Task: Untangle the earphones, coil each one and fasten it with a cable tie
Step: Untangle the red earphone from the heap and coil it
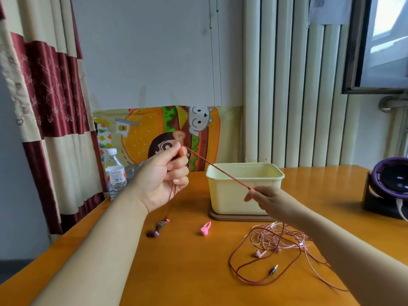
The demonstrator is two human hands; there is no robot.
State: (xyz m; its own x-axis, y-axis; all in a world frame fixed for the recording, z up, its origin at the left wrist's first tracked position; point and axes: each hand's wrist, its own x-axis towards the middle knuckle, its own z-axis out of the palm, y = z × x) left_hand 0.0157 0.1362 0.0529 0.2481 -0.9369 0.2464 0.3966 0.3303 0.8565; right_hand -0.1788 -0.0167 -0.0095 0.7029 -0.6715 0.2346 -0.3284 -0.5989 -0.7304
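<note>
glossy wooden table (181, 272), matt plastic tub (229, 197), clear plastic bottle (114, 175), satin curtain (50, 102)

Red cord (218, 168) pulled taut from the left hand (164, 173) down to the right hand (265, 199), a slanting bar across the yellow tub (242, 199). A strand drops from the left hand to the dark earbuds (157, 228), fencing that side. Open table (181, 272) between the earbuds and the pink cable tie (205, 229), and wide towards the near edge. On the right, a cable tangle (276, 237) sprawls beneath the forearm. The bottle (115, 175) blocks the far left, the purple fan (391, 180) the far right.
</note>
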